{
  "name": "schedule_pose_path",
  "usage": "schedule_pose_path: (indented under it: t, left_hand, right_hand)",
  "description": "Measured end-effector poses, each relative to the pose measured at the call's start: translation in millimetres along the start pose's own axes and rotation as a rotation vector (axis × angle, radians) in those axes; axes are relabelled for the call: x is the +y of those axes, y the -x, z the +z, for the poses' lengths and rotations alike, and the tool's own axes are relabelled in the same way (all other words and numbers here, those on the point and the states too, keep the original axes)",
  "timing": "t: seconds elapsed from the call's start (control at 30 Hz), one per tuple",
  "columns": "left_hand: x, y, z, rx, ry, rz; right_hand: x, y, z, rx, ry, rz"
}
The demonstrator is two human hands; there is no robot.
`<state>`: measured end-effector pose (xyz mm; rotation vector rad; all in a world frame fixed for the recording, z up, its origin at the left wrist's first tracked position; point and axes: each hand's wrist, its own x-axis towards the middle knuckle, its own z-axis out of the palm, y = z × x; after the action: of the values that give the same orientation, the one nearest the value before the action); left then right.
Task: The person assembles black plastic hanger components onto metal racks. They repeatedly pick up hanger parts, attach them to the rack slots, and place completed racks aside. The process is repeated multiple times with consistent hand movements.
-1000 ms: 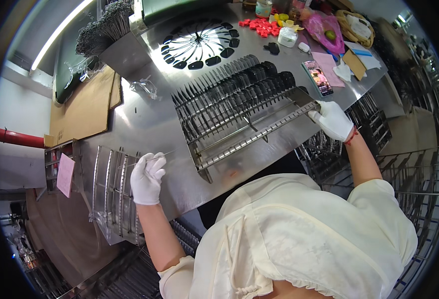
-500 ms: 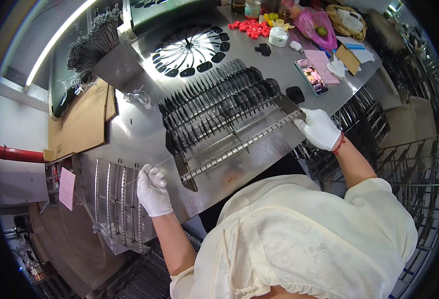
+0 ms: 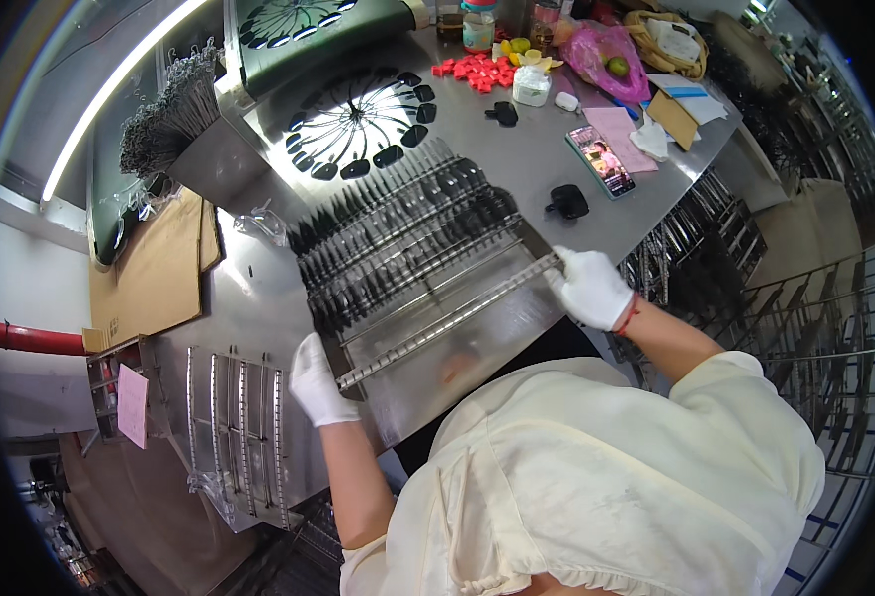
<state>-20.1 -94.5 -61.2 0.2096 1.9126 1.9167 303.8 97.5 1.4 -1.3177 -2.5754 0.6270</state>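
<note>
A metal rack with notched rails sits in front of me, its far part filled with rows of dark, flat, blade-like pieces. My right hand, in a white glove, grips the rack's right end at the near rail. At the left end, my left hand, also gloved in white, is closed on the side plate; its fingertips are partly hidden. The near part of the rack carries no pieces. Beyond it, dark lens-shaped pieces on thin stems are laid out in a ring.
An unfilled notched rack stands at the left table edge, below flat cardboard. A bin of wire hooks is at the back left. Far right hold red plastic pieces, a phone, papers and a pink bag.
My left hand has come from beside the rack onto its left end and closed there. The filled rack has shifted left, blurred by motion, leaving the loose dark piece at right farther from it.
</note>
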Motion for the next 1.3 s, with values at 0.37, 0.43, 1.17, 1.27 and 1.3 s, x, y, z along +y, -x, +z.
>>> schedule_pose_path:
  t: [0.37,0.43,1.17,1.27,1.3]
  left_hand:
    - [-8.8,-22.9,-19.7,-0.232,-0.009,-0.219]
    - [-31.4,-38.5,-20.5,-0.198,-0.125,-0.052]
    - [-39.6,-19.8,17.4,-0.132,-0.39,0.175]
    - [-34.7,2.6,0.7,0.035,-0.68,0.218]
    - [-40.6,7.7,-3.7,0.108,-0.639,0.176]
  right_hand:
    - [17.8,-94.4,12.2,-0.369,0.056,-0.074]
    - [5.0,-99.9,27.6,-0.221,0.244,-0.026]
    - [58.9,-522.7,159.8,0.275,0.198,0.205]
    - [-23.9,-480.7,131.3,0.083,0.312,-0.22]
    - [-87.6,-435.3,82.1,-0.104,0.246,-0.119]
